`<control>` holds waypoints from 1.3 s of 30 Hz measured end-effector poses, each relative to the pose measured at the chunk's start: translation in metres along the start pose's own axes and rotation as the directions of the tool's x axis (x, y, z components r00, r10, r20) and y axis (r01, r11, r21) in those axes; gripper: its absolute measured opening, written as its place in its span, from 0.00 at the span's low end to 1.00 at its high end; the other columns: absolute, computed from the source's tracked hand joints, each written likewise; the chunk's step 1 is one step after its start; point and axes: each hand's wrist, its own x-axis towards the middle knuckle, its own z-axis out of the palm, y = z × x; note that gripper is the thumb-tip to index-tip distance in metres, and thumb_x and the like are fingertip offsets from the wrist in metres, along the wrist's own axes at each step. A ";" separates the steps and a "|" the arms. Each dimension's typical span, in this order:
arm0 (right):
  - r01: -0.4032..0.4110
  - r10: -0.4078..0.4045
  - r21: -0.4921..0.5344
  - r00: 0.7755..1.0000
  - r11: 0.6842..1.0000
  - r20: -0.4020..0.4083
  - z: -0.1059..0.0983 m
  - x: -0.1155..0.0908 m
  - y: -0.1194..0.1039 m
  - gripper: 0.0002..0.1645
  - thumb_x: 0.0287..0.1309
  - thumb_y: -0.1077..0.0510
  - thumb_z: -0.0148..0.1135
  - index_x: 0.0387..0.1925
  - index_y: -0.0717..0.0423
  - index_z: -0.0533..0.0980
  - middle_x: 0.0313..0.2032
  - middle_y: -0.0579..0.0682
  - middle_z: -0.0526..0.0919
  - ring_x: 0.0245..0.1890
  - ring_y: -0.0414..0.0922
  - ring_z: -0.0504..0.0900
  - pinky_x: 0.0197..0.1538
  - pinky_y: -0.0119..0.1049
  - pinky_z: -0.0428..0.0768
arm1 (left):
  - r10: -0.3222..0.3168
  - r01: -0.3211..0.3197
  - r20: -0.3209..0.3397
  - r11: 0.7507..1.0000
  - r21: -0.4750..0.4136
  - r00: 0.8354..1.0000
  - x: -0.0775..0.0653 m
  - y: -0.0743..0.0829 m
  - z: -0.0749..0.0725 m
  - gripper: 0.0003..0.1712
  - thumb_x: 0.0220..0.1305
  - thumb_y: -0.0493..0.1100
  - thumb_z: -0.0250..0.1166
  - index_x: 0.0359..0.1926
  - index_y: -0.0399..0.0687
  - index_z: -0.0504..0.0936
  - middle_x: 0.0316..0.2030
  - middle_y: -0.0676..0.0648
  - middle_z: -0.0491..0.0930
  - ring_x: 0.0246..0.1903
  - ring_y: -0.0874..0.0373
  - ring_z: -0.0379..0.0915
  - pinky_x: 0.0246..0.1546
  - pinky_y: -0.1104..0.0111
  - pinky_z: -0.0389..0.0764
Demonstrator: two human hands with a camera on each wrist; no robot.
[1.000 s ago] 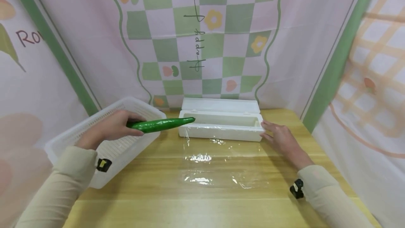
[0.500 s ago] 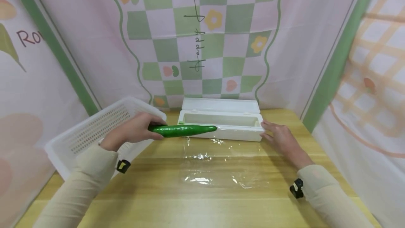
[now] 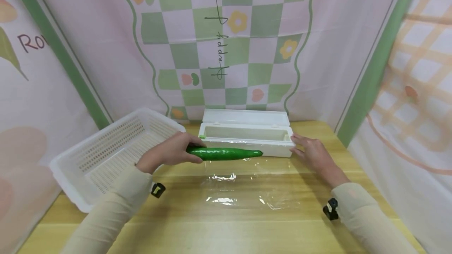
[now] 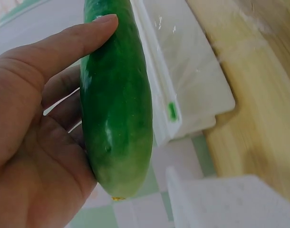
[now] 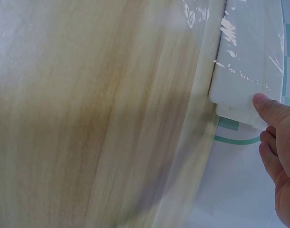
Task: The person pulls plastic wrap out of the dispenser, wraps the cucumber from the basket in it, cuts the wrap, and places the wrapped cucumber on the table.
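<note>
Head view: the left hand (image 3: 173,150) grasps the cucumber (image 3: 229,153) by its thick end, tip towards 3 o'clock. A second ago the hand was over the basket (image 3: 75,175), which sits at 8 o'clock; since then it has carried the cucumber right and nearer the wearer, and it now lies level across the front of the box (image 3: 279,150). The lid (image 3: 245,117) leans back at the box's 12 o'clock, and the clear film (image 3: 226,199) runs out at 6 o'clock onto the table (image 3: 183,226). The right hand (image 3: 314,156) has not shifted — it holds the box at its 3 o'clock end. The work seems to have passed from basket to film, though whether cucumber and film touch I cannot tell.

Left wrist view: the thumb lies across the cucumber, fingers curled behind, blunt end towards 6 o'clock. The box shows at 2 o'clock of it, with a green tab (image 4: 172,111).

Right wrist view: the thumb rests on the box's near corner, the other fingers bent behind its end — a steadying grip, I judge, that leaves the film lying spread. The cucumber is out of sight here.
</note>
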 end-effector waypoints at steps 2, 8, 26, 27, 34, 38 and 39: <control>0.000 0.000 -0.002 1.000 1.000 0.000 0.000 0.000 0.000 0.26 0.52 0.68 0.79 0.53 0.73 0.82 0.57 0.70 0.83 0.28 0.63 0.88 0.50 0.59 0.85 | 0.019 -0.019 0.000 1.000 -0.011 1.000 0.004 0.001 0.006 0.23 0.65 0.44 0.76 0.58 0.42 0.86 0.45 0.49 0.90 0.35 0.65 0.79 0.39 0.70 0.83; -0.014 0.014 0.003 1.000 1.000 0.010 0.000 0.000 0.001 0.27 0.53 0.68 0.78 0.54 0.73 0.81 0.58 0.70 0.82 0.30 0.63 0.89 0.51 0.59 0.85 | 0.046 -0.046 -0.014 0.999 -0.020 0.999 0.017 0.006 0.024 0.23 0.63 0.44 0.77 0.58 0.44 0.87 0.48 0.48 0.90 0.39 0.65 0.79 0.44 0.71 0.82; -0.006 0.007 0.018 1.000 1.000 -0.004 -0.001 0.001 -0.002 0.26 0.53 0.68 0.78 0.54 0.74 0.81 0.57 0.71 0.83 0.35 0.67 0.89 0.50 0.59 0.85 | 0.062 -0.062 -0.009 0.995 -0.080 0.998 0.044 0.016 0.081 0.23 0.61 0.43 0.79 0.56 0.43 0.87 0.46 0.48 0.90 0.40 0.63 0.80 0.45 0.70 0.83; -0.005 0.006 0.018 1.000 1.000 -0.004 -0.001 0.001 -0.002 0.26 0.53 0.69 0.78 0.54 0.74 0.81 0.57 0.71 0.83 0.35 0.67 0.89 0.50 0.59 0.85 | 0.061 -0.061 -0.008 0.994 -0.091 0.998 0.046 0.015 0.084 0.22 0.61 0.43 0.79 0.56 0.44 0.88 0.46 0.49 0.90 0.40 0.63 0.80 0.44 0.70 0.83; -0.006 0.006 0.016 1.000 1.000 -0.008 -0.001 0.000 -0.002 0.26 0.53 0.69 0.79 0.54 0.74 0.81 0.56 0.71 0.83 0.28 0.62 0.88 0.50 0.59 0.85 | 0.027 -0.026 0.007 0.993 -0.115 1.000 0.052 0.017 0.101 0.20 0.62 0.43 0.78 0.54 0.46 0.88 0.47 0.51 0.90 0.40 0.65 0.80 0.47 0.70 0.83; -0.011 0.011 0.013 1.000 1.000 -0.001 -0.001 0.000 -0.002 0.26 0.53 0.68 0.78 0.54 0.74 0.81 0.57 0.71 0.83 0.22 0.57 0.86 0.50 0.59 0.85 | 0.021 -0.019 0.010 0.994 -0.112 1.000 0.053 0.016 0.112 0.20 0.61 0.43 0.79 0.53 0.45 0.88 0.47 0.50 0.90 0.42 0.64 0.81 0.51 0.70 0.83; -0.016 0.016 0.014 1.000 1.000 0.004 -0.001 0.000 -0.002 0.26 0.53 0.68 0.78 0.54 0.73 0.81 0.57 0.71 0.82 0.22 0.57 0.86 0.50 0.59 0.85 | 0.027 -0.025 0.010 0.993 -0.114 1.000 0.053 0.015 0.115 0.20 0.60 0.43 0.79 0.53 0.45 0.88 0.46 0.50 0.90 0.42 0.65 0.81 0.50 0.71 0.83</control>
